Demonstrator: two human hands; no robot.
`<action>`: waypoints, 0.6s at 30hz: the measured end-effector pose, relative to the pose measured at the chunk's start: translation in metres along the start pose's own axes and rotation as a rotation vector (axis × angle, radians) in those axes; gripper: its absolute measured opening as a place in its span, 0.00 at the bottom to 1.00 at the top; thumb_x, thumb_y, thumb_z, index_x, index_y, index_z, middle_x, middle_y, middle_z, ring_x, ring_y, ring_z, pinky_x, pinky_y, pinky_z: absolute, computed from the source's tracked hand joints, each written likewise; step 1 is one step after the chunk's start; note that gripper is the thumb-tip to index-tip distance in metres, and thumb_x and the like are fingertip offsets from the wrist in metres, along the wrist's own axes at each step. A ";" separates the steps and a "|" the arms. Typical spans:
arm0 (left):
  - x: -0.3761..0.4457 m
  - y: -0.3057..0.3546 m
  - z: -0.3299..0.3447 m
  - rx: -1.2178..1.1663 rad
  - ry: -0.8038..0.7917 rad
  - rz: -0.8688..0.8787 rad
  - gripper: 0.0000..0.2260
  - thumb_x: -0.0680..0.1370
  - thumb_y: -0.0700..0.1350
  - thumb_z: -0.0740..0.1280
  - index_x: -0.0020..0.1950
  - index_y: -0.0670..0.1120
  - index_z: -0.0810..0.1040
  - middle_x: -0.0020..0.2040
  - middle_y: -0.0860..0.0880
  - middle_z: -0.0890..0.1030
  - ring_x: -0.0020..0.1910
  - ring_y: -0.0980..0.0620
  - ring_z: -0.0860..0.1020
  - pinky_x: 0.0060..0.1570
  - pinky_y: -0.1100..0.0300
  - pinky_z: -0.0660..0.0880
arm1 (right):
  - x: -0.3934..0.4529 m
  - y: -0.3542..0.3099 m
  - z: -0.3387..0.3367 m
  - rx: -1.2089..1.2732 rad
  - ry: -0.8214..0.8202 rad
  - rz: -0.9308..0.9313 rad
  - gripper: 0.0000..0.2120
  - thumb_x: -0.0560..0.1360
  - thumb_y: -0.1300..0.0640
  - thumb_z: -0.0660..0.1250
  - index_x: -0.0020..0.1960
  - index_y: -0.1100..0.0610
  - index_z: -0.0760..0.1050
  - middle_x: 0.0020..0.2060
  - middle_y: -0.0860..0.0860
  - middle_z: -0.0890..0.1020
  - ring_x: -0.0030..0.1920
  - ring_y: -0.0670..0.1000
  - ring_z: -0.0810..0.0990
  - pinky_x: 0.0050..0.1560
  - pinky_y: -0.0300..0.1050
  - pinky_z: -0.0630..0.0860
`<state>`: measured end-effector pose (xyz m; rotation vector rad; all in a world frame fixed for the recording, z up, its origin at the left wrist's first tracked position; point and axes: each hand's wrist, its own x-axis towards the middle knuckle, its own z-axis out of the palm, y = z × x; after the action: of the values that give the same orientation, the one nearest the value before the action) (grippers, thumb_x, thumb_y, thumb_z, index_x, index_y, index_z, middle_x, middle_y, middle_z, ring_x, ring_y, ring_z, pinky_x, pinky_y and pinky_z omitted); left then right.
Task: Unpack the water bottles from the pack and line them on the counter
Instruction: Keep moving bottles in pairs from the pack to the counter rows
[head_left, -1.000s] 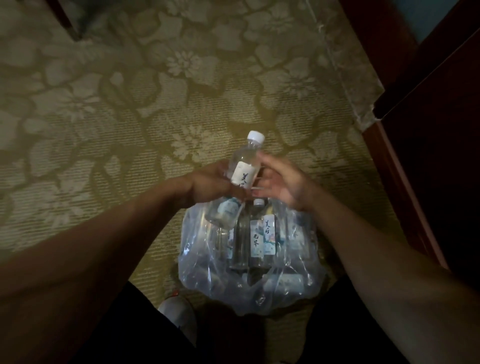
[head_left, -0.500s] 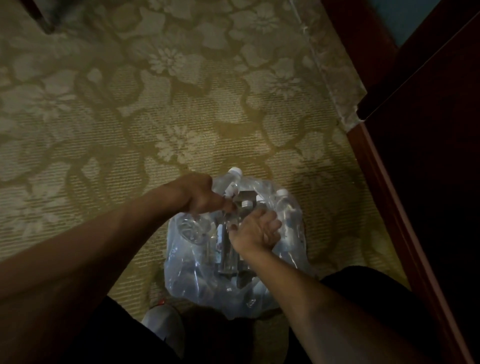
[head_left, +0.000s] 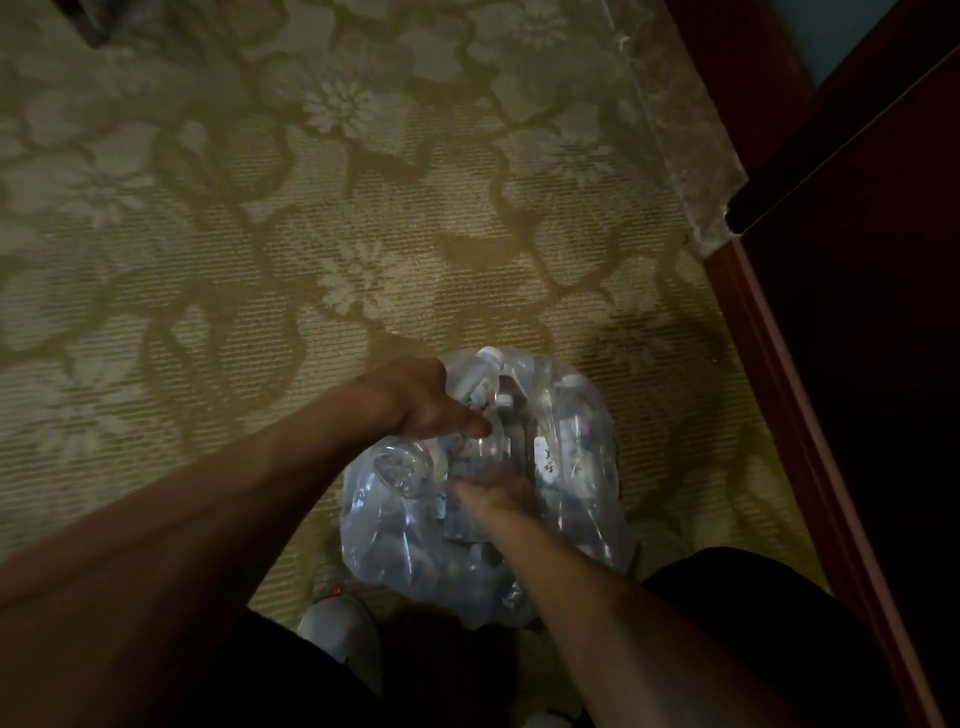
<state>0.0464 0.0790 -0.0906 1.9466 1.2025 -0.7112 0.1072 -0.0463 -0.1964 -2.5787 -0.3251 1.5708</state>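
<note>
Working left to right, I see my left hand (head_left: 421, 402) gripping the torn plastic at the top of the pack (head_left: 483, 488), which sits on the carpet (head_left: 260, 234); water bottles (head_left: 569, 452) stand inside. My right hand (head_left: 493, 491) reaches into the pack, blurred, so I cannot tell whether it grasps anything. I'd hold the wrap wide, take one bottle by its neck, and lift straight up. No bench is in view.
</note>
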 end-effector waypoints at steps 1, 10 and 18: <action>-0.002 -0.001 0.002 -0.040 -0.005 -0.019 0.36 0.73 0.64 0.71 0.72 0.41 0.71 0.69 0.42 0.75 0.63 0.45 0.76 0.53 0.57 0.71 | -0.006 -0.001 0.000 0.102 -0.007 0.021 0.30 0.75 0.39 0.69 0.68 0.58 0.73 0.64 0.57 0.78 0.63 0.58 0.77 0.59 0.46 0.75; -0.086 0.003 0.019 -1.030 0.058 -0.220 0.40 0.62 0.71 0.74 0.65 0.46 0.79 0.54 0.46 0.86 0.49 0.48 0.86 0.51 0.49 0.83 | -0.104 0.006 -0.046 0.697 -0.155 0.008 0.38 0.61 0.28 0.66 0.63 0.51 0.79 0.53 0.51 0.86 0.52 0.54 0.84 0.57 0.53 0.81; -0.237 0.074 -0.035 -1.214 0.043 -0.230 0.41 0.60 0.70 0.77 0.62 0.42 0.80 0.53 0.43 0.86 0.48 0.44 0.86 0.50 0.47 0.83 | -0.263 0.021 -0.155 0.877 -0.179 0.104 0.32 0.63 0.35 0.77 0.59 0.52 0.77 0.51 0.53 0.84 0.51 0.54 0.85 0.49 0.54 0.84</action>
<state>0.0186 -0.0344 0.1315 0.8160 1.4036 0.0377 0.1310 -0.1255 0.0982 -1.7998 0.4124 1.5033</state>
